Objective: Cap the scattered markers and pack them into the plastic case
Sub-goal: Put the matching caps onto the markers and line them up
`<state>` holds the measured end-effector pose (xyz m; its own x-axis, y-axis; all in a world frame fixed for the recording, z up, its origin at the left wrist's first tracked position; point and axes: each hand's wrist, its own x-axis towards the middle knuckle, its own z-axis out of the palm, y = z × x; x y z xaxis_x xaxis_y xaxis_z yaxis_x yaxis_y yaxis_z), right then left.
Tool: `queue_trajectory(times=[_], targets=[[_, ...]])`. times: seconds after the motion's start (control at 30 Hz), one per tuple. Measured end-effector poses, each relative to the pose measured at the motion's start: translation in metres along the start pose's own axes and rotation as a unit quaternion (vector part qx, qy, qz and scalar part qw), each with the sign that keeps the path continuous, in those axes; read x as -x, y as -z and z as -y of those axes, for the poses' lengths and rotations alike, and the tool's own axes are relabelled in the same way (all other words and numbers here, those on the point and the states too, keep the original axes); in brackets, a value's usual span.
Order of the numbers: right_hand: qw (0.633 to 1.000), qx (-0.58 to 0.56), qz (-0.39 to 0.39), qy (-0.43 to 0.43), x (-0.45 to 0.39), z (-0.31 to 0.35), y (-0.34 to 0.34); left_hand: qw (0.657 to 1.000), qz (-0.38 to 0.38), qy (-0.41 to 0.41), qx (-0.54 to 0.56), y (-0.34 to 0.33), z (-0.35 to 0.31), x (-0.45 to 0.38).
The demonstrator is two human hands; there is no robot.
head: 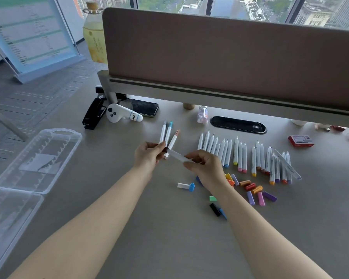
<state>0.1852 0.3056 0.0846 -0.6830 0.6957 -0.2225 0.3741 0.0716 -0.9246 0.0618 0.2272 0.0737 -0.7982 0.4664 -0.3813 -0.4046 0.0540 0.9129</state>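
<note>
My left hand grips a fan of three capped white markers, tips pointing away, with grey, teal and peach caps. My right hand pinches another white marker, held across between both hands; its dark end meets my left fingers. A row of uncapped white markers lies on the desk to the right. Loose caps in orange, red, purple, pink, green, black and blue are scattered near my right wrist. The clear plastic case lies open at the left desk edge.
A black stapler, a white controller and a phone sit at the back left. A brown partition bounds the desk behind. A black cable grommet and a red box lie further right.
</note>
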Motion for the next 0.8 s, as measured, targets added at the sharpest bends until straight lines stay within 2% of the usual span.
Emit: queue_trajectory(times=[0.3,0.47,0.67,0.73,0.8], targets=[[0.998,-0.023,-0.046,-0.026,-0.014,-0.006,-0.01,0.993,0.02,-0.05,-0.105,-0.017,0.004,-0.024],[0.995,-0.038,-0.082,-0.051,-0.028,-0.011,-0.011,0.993,0.058,-0.036,-0.094,-0.028,0.01,-0.038],[0.994,-0.04,-0.098,-0.03,-0.051,-0.013,-0.021,0.993,0.094,-0.005,-0.078,-0.044,0.011,-0.062],[0.991,-0.068,-0.102,-0.057,-0.06,-0.018,-0.022,0.99,0.101,-0.016,-0.096,-0.049,0.009,-0.075],[0.984,-0.064,-0.138,-0.091,-0.07,-0.029,-0.018,0.982,0.12,-0.038,-0.142,-0.05,0.009,-0.089]])
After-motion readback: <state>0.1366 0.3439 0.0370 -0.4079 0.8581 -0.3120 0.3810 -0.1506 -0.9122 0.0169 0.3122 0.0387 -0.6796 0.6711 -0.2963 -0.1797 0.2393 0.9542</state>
